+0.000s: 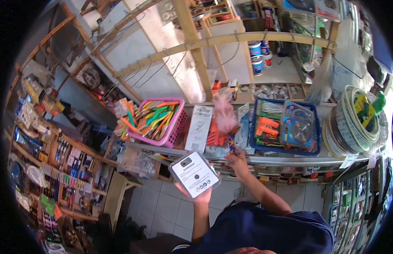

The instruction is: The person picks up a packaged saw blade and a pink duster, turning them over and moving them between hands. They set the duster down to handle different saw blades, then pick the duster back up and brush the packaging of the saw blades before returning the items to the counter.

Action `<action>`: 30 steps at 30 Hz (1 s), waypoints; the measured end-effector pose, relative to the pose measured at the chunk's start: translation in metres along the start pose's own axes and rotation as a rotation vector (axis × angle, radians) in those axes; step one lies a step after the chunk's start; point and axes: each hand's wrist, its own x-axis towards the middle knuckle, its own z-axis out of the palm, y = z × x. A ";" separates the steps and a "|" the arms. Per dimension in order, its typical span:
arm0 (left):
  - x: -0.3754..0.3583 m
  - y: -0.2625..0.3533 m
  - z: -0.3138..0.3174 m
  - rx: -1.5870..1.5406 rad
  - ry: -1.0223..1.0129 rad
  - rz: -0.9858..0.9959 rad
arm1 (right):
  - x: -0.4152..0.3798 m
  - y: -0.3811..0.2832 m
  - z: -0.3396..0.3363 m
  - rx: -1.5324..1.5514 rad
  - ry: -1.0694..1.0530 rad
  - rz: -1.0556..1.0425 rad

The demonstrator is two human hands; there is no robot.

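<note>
My left hand (203, 197) grips a flat clear plastic case (195, 174) from below, tilted, with a white printed card showing through its face. Just in front of the counter edge, my right hand (238, 164) has its fingers closed around the lower end of a slim dark blue and orange item (231, 143); its exact kind is too small to make out. Behind that item lie a pink plastic bag (226, 114) and some red-orange pieces (216, 136). A long white box with dark print (199, 127) lies on the counter beyond the clear case.
A pink basket (173, 131) of colourful-handled tools stands left on the glass counter (281, 160). A blue tray (317, 135) of packaged goods sits right, beside cable coils (353, 122). A wooden rail (226, 40) crosses above; stocked shelves (69, 169) line the left.
</note>
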 end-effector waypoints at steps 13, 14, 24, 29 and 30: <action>0.003 -0.034 0.002 0.054 -0.077 -0.183 | 0.020 0.008 -0.033 0.187 -0.232 0.350; 0.005 -0.037 0.006 0.048 -0.078 -0.191 | 0.015 0.003 -0.033 0.138 -0.239 0.360; 0.022 -0.071 0.029 0.659 -0.059 -0.078 | -0.109 -0.088 -0.055 -0.360 -0.531 0.041; 0.060 -0.117 0.087 1.509 -0.328 0.253 | -0.141 -0.163 -0.030 -0.619 -0.642 -0.429; 0.066 -0.124 0.099 1.605 -0.340 0.304 | -0.142 -0.172 -0.030 -0.597 -0.528 -0.413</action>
